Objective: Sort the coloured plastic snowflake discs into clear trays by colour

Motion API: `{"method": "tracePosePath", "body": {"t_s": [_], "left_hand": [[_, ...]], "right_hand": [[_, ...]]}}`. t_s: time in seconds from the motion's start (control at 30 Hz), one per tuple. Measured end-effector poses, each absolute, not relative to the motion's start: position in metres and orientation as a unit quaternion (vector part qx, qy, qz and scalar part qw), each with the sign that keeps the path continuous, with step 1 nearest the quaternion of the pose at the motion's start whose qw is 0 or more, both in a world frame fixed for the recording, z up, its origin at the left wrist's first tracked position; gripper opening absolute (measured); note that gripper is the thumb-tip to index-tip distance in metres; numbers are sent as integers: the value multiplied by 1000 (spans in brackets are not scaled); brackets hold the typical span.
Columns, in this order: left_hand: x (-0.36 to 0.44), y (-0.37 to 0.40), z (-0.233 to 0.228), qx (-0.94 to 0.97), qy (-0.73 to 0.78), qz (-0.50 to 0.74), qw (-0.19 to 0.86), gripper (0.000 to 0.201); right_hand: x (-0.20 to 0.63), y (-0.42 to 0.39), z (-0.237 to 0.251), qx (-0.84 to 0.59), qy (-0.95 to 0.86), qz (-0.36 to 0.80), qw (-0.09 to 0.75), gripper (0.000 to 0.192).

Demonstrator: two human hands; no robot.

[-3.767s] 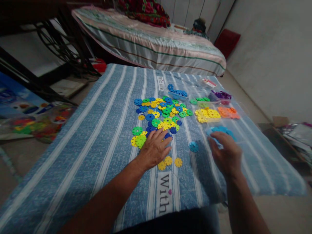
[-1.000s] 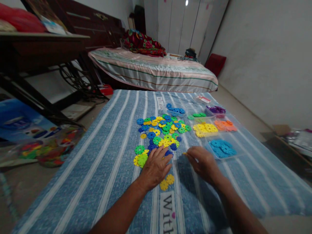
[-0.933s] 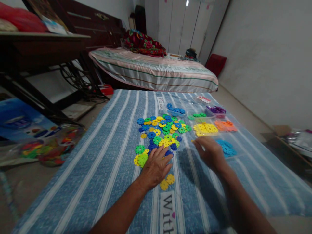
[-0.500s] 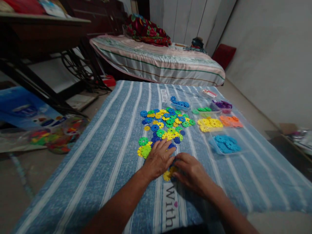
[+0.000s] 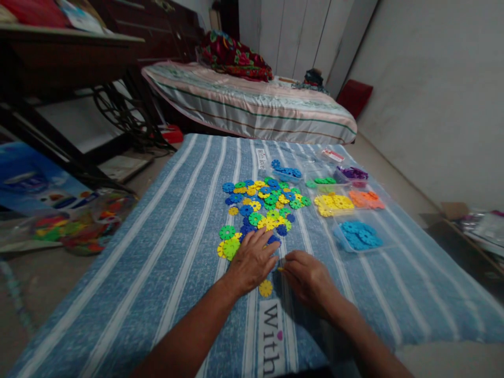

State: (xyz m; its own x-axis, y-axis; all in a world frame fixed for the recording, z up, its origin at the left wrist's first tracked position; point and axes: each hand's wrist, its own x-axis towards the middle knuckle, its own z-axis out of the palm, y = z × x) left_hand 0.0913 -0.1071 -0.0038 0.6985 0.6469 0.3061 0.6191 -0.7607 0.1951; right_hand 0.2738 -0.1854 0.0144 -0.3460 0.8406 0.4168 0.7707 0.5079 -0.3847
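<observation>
A blue striped cloth [image 5: 165,252] covers the surface from its near edge to its far edge, with a printed label band [image 5: 271,336] at the near edge; behind the far edge stands a bed [image 5: 252,107] with a striped cover, a dark sewing-machine table [image 5: 66,68] off the left edge, white wardrobe doors and a grey wall beyond; a bag of mixed pieces [image 5: 74,226] lies on the floor left of the cloth. A loose heap of flat plastic discs [image 5: 262,205] in blue, green and yellow lies at the middle of the cloth; toward the right edge sit 5 clear trays, each with 1 colour: light blue [image 5: 358,235], yellow [image 5: 334,202], orange [image 5: 366,198], purple [image 5: 352,173] and dark blue [image 5: 285,171], with a small green lot [image 5: 323,181] between them; the discs are too many and too overlapped to count. The left hand [image 5: 252,260] lies flat, fingers spread, on the near end of the heap; the right hand [image 5: 309,278] sits just beside it, its fingertips pinched on a small yellow disc [image 5: 280,269] seen edge-on; 1 more yellow disc on the cloth [image 5: 265,287] lies between the 2 wrists, just clear of both.
</observation>
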Motion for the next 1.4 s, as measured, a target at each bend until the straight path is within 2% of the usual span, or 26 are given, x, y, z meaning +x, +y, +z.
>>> {"method": "tracePosePath", "body": {"t_s": [0.1,0.3,0.4,0.5,0.6,0.67,0.77,0.93,1.17,1.33,1.4], "left_hand": [[91,-107,-4,920,342,186,41,30],[90,-106,-5,920,341,188,42,30],[91,-105,-7,919,342,193,40,30],[91,-106,-8,920,341,192,37,30],[91,-106,-8,918,345,189,40,30],[91,-107,-7,918,348,187,42,30],[92,-107,-5,918,347,185,43,30],[92,-106,-6,918,347,185,44,30],[90,-106,-6,918,347,189,43,29],[91,-106,-4,920,346,182,39,29],[90,-106,-5,919,346,185,39,30]], "right_hand": [[306,-165,34,-514,-796,-7,320,25],[371,-123,69,-651,-621,-239,366,19],[353,-133,60,-625,-665,-188,364,20],[307,-162,35,-530,-787,-42,314,24],[264,-189,10,-469,-844,18,259,18],[248,-199,-1,-462,-852,8,247,13],[239,-204,-11,-473,-848,-22,237,18],[237,-200,-20,-475,-842,-60,249,4],[239,-199,-14,-451,-844,-46,286,16],[263,-190,13,-444,-843,-21,303,21],[285,-176,29,-454,-835,-55,307,24]]}}
